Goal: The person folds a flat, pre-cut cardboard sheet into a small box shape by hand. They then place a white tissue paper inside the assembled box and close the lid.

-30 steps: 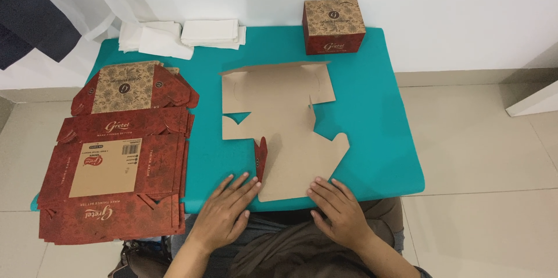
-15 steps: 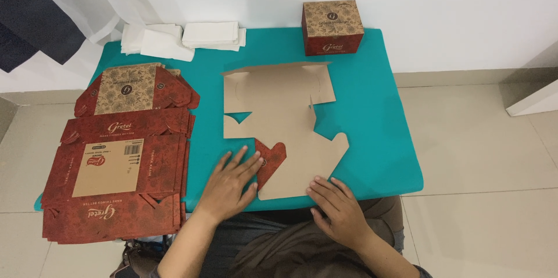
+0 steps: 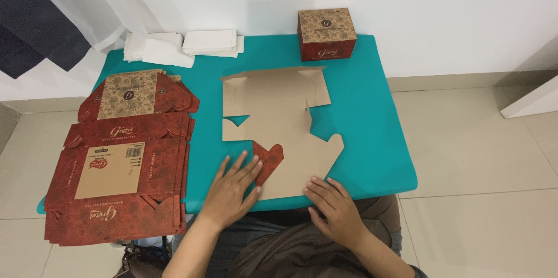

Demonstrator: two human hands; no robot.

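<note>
On the teal table (image 3: 372,115), two flat, spread hands, left (image 3: 232,188) and right (image 3: 334,208), press one unfolded carton (image 3: 279,121), one finished box (image 3: 326,34) behind.

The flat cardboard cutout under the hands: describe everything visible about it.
The flat cardboard cutout is an unfolded box blank lying brown side up on the teal table, with notched edges, tabs and slits. One small flap near its front left is folded over, showing a red patterned face. The left hand presses flat on that flap's edge; the right hand rests on the blank's front edge. It looks like thin, uncreased card.
</note>
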